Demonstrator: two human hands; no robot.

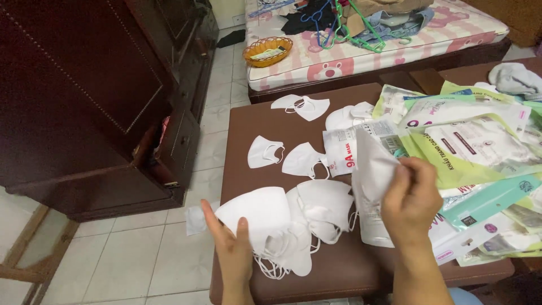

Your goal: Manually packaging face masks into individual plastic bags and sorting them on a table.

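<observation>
View from above a brown padded desk (pixel 243 147). The left hand (pixel 232 248), at the near left edge, lies nearly flat with fingers extended and thumb raised against the near edge of a white folded mask (pixel 255 212), touching rather than clasping it. That mask tops a loose heap of masks (pixel 307 226) at the near middle of the desk; their number cannot be told, as they overlap and their thin elastic loops tangle at the near side. The right hand (pixel 411 199), to the right of the heap, is closed, fingers curled and pinching the upper edge of a white flat pouch (pixel 371 192) held upright just above the desk. Farther away lie four separate white masks: two side by side in the middle (pixel 264 151) (pixel 302 160), one at the far edge (pixel 302 106), and one partly under packaging (pixel 347 117). All are soft, matte, curved-fold shapes. A white packet with red print (pixel 341 149) lies beside the pouch. To the right spreads a pile of glossy flat packets (pixel 474 147), green, teal and white, too overlapped to count. On the tiled floor (pixel 147 254) at the near left lies one small white square piece (pixel 195 220). At far centre a bed (pixel 350 56) with a pink patterned sheet carries one orange woven basket (pixel 267 51).
</observation>
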